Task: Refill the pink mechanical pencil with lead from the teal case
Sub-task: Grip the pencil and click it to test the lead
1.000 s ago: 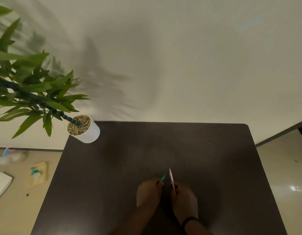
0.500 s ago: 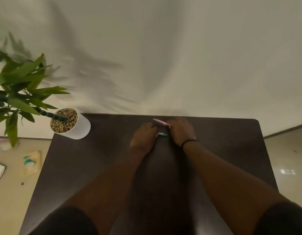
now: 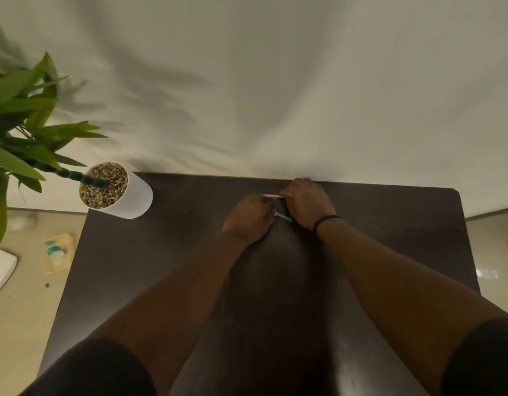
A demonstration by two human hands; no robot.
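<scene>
Surface: both hands at its 12 o'clock edge; bare room toward 6.
Pencil: one, pink, pinched by right hand fingers.
Case: one, teal, pinched by left hand.
Pot: one, 10 o'clock corner.

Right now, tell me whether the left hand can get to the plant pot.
Probably yes: the table between the left hand and the plant pot is bare, though its fingers seem to be holding the teal case.

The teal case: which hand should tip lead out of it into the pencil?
Left, probably. The left hand is shut at the teal case's near end, while the right hand is busy holding the pink pencil above it.
</scene>
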